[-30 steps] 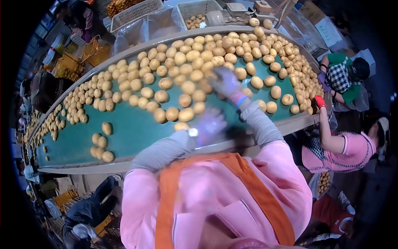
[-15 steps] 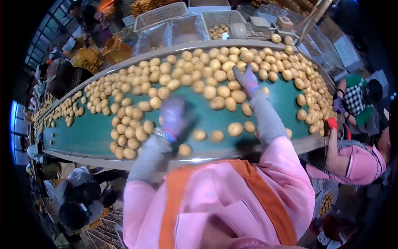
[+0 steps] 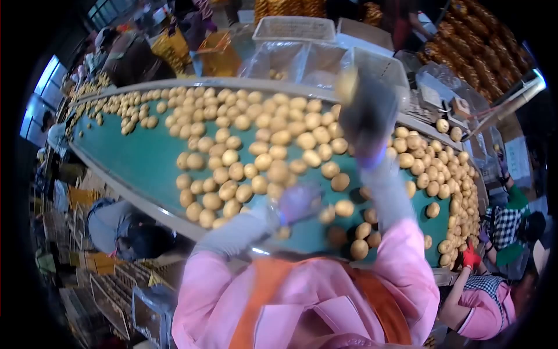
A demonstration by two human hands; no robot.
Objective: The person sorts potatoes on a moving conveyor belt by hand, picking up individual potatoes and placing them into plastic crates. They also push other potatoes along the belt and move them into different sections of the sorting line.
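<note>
Green belt (image 3: 145, 157): long, curved, fills the room's middle. White baskets (image 3: 293, 28) stand beyond the belt's far edge. Potatoes (image 3: 273, 139) lie thick across the belt's middle. They look firm, rounded, light singly, and likely to roll; best cupped round the widest part.

Right hand (image 3: 365, 116), gloved, is raised over the belt's far edge, above the potatoes; blurred, grasp cannot be told. Left hand (image 3: 300, 200), gloved, sits low over the belt's near edge with potatoes just beside it; too blurred to judge its hold.

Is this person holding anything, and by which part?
The raised right hand seems to hold a potato in its fingers, though blurred. The left hand cannot be told.
</note>
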